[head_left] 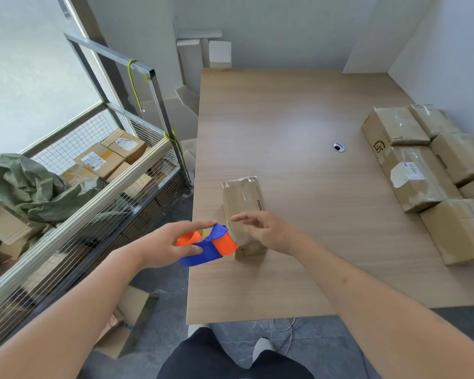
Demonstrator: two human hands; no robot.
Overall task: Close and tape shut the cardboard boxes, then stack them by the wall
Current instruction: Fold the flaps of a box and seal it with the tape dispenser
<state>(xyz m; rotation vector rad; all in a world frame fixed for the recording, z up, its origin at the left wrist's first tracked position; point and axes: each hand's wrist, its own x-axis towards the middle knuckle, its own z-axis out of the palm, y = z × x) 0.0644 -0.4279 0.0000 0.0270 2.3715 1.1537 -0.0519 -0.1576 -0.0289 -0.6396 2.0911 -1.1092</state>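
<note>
I'm mid-taping: my left hand (pixel 164 246) grips the tape dispenser (pixel 207 246) against the small box (pixel 244 212) near the bench's (pixel 298 110) left edge, right hand (pixel 263 231) hovering over it, fingers loose (holding nothing); next I'd judge pressing the strip flat, then stacking

The person's forearms are bare to the frame's lower corners, with no sleeves, watch or bracelet showing. The left hand (pixel 166 246) and right hand (pixel 268 232) wear no gloves or rings. Below, dark, near-black trousers (pixel 216 356) cover the legs, plain and unmarked. A light grey-white shoe (pixel 262 348) shows at the right leg.
</note>
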